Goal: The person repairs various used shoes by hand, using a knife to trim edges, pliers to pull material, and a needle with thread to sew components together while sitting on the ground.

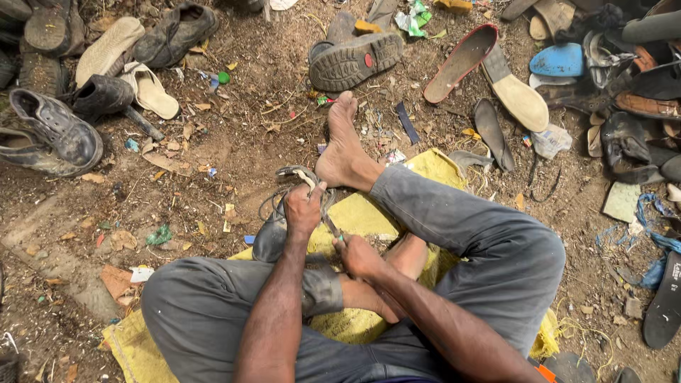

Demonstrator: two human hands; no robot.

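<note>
Centre frame: left hand point(303, 208) grips shoe point(273, 234), pinned against foot point(340, 145) for steadiness; right hand point(360, 257) closed on thin tool point(332, 228), working it.

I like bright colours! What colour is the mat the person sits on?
Yellow. The mat shows in the head view, under the person's legs, dusty and crumpled on the dirt ground.

A worn, dark grey leather shoe point(273, 237) is held on its side over a yellow woven sack on the dirt ground, its rounded toe pointed down toward the knee. Its upper edge and a loose strap are gripped near the bare foot. A thin metal tool with a green handle point(332, 228) is pressed against it, slanted.
</note>
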